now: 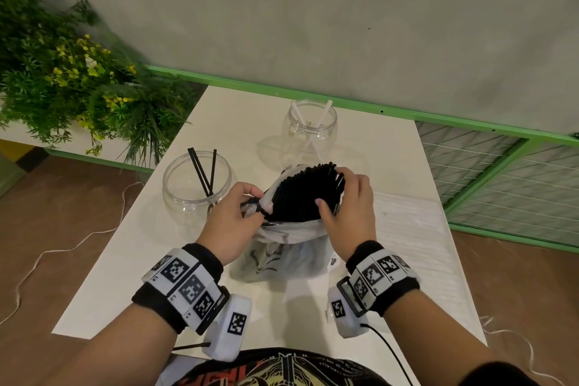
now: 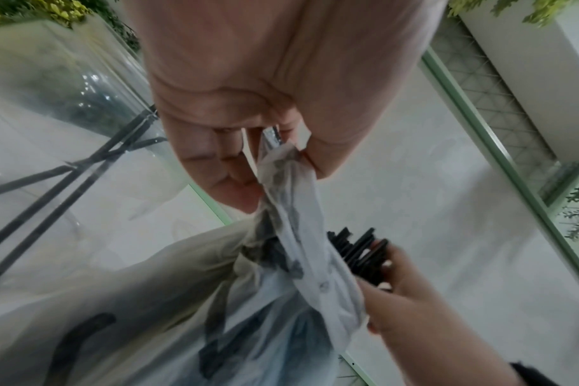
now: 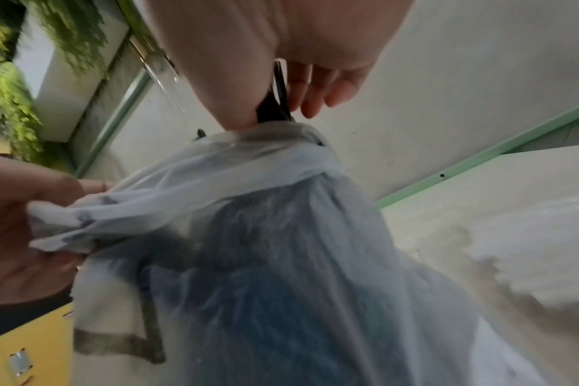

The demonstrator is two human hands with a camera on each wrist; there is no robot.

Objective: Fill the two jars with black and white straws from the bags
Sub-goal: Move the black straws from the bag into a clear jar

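Fingers (image 2: 222, 167) of the left hand (image 1: 230, 216) are pinching the translucent plastic bag's (image 1: 282, 257) rim; the right hand (image 1: 351, 210) is gripping bunched black straws (image 1: 300, 194), as its wrist view confirms.

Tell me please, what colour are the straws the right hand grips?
Black straws, clearest in the head view.

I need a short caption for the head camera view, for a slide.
Left hand holds the bag open while right hand grips black straws.

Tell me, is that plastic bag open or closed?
Open. The left hand pinches the bag by its rim, and black straws stick out of its mouth, gripped by the right hand.
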